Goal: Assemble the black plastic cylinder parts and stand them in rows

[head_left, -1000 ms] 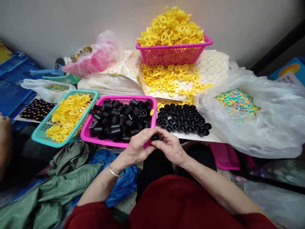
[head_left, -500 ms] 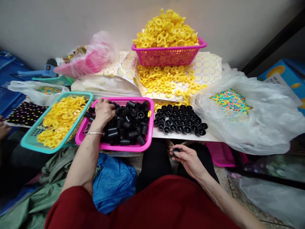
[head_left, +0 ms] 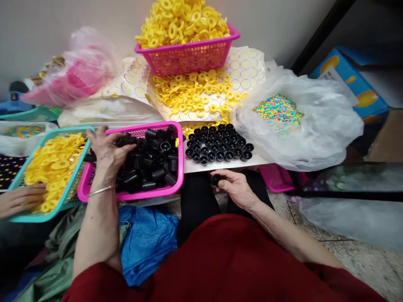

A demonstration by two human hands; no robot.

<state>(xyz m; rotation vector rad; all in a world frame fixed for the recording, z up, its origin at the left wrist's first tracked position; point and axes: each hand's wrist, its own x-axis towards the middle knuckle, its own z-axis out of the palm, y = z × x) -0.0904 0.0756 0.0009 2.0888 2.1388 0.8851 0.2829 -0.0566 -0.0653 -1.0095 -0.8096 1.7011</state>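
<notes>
My left hand (head_left: 107, 153) lies on the heap of black plastic tubes (head_left: 151, 163) inside the pink basket (head_left: 181, 167), its fingers curled around some of them at the basket's left side. My right hand (head_left: 234, 188) hovers just below the table's front edge, pinching one black cap (head_left: 215, 180) between thumb and fingers. Rows of upright black caps (head_left: 218, 144) stand on the white board right above that hand.
A teal basket (head_left: 67, 191) of yellow rings sits at left, with another person's hand (head_left: 19, 200) on it. Behind are loose yellow rings (head_left: 192, 94), a heaped pink basket (head_left: 189, 58), and a clear bag of coloured beads (head_left: 278, 110). Blue bag (head_left: 147, 239) and green cloth lie below.
My hands split apart: the left went to the pink basket of tubes, the right dropped below the table edge with the cap. The view swung right. Another person's hand came onto the teal basket.
</notes>
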